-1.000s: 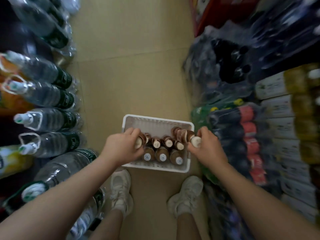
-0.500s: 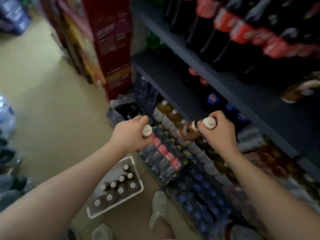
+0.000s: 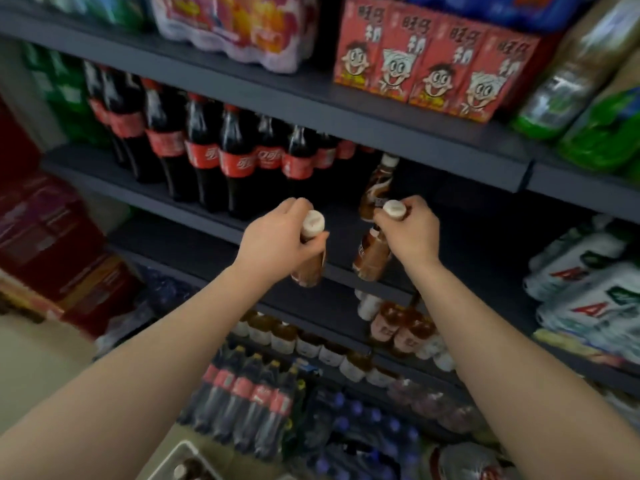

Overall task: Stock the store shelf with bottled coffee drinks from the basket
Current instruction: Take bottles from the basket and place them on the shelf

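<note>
My left hand (image 3: 277, 245) grips a brown coffee bottle (image 3: 308, 271) by its neck under the white cap. It hangs in front of the dark grey shelf (image 3: 194, 202). My right hand (image 3: 414, 230) holds another coffee bottle (image 3: 372, 258) by its white cap, level with the shelf edge. A further coffee bottle (image 3: 379, 181) rises just behind the right fingers; I cannot tell whether it is held or stands on the shelf. A corner of the white basket (image 3: 178, 450) with more bottles shows at the bottom edge.
Cola bottles (image 3: 239, 161) fill the left of the same shelf; to their right is a dark gap (image 3: 467, 233). Red cartons (image 3: 433, 71) sit on the shelf above and tea bottles (image 3: 294, 337) on the one below. Cola packs (image 3: 249, 393) lie on the floor, water packs (image 3: 588, 292) at the right.
Both hands have lifted coffee bottles out of the basket on the floor and raised them to the cola shelf. My view has swung up from the floor to the shelves.
</note>
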`<move>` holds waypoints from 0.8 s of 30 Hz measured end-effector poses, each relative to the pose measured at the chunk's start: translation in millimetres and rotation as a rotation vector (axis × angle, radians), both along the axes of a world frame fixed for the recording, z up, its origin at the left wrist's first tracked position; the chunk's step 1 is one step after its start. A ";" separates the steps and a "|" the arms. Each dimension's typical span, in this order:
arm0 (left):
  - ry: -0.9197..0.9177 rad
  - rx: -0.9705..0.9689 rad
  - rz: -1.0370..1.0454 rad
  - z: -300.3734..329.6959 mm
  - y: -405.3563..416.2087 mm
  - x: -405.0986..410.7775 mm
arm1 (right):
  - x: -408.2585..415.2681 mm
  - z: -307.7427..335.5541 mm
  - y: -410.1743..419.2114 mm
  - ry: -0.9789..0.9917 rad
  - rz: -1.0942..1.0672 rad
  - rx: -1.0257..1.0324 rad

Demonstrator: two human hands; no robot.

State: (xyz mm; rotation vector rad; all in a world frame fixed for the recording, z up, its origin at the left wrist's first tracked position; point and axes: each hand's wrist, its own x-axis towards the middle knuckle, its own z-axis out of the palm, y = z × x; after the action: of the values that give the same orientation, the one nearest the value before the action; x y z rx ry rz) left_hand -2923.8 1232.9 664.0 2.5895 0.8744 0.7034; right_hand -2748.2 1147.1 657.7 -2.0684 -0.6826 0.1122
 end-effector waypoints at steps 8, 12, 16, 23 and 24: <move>0.220 0.164 -0.075 -18.7 22.2 84.2 | 73.2 -22.6 43.8 -0.076 0.059 -0.088; 0.113 0.056 -0.069 -28.0 30.5 116.1 | 94.4 -26.5 59.4 -0.046 0.171 -0.105; -0.078 -0.275 -0.021 -39.9 33.6 133.4 | 103.9 -33.5 61.7 0.008 0.232 -0.090; -0.068 -0.539 -0.001 -87.2 27.6 129.6 | 112.9 -40.9 48.3 -0.140 0.226 -0.162; -0.103 -0.558 0.006 -89.7 27.0 131.3 | 114.9 -43.2 45.6 -0.146 0.204 -0.173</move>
State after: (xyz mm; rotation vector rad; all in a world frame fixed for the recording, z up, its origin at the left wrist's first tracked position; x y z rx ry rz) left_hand -2792.5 1259.9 574.3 2.0396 0.8942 0.4983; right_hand -2633.3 1192.7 614.4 -2.1817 -1.0040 0.1414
